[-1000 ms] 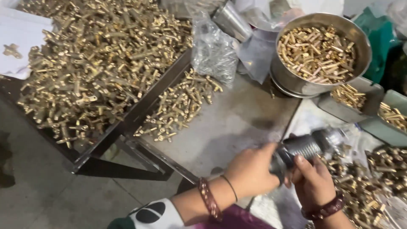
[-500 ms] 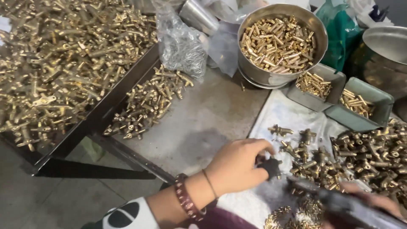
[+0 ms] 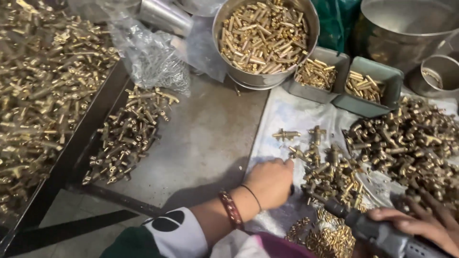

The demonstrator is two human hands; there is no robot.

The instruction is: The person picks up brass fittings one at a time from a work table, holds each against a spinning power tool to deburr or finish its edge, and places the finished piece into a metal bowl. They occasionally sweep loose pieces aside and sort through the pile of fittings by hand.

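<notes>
Power tool: grey handheld driver (image 3: pixel 382 234) at the near right corner of the table, its dark bit end pointing up-left into the brass fittings.
Right hand: right hand (image 3: pixel 420 222) lies over the tool's body, fingers (image 3: pixel 432 210) wrapped and clamped on it.
Left hand: left hand (image 3: pixel 270 181) rests on the white sheet just left of the tool's tip, knuckles up, fingers curled together; something dark shows at its right edge, but whether it is gripped cannot be told.
Wrist: a red-brown bracelet (image 3: pixel 230 209) and a thin dark band (image 3: pixel 252 197) sit on the left wrist, above a white and green sleeve (image 3: pixel 165 234).
Fittings at the hands: small heap of brass fittings (image 3: pixel 330 167) lies between the two hands on the white sheet (image 3: pixel 296 114), touching the tool's tip.
Right heap: larger pile of brass parts (image 3: pixel 411 143) spreads toward the right edge of the table.
Trays: two grey-green trays (image 3: pixel 368 88) with short brass pieces stand side by side beyond the sheet.
Bowl: round steel bowl (image 3: pixel 265 38) full of brass pins sits at the far edge, just left of the trays.
Other vessels: large steel pot (image 3: pixel 406 28) and a smaller steel cup (image 3: pixel 437 74) at the far right corner.
Centre: bare grey table (image 3: pixel 205 138) surface left of the sheet.
Left side: loose brass fittings pile (image 3: pixel 126 131) near the left edge; clear plastic bag (image 3: pixel 148 55) beyond it.
Off the table: dark-framed bin (image 3: pixel 43 95) heaped with brass fittings, left of the table.
</notes>
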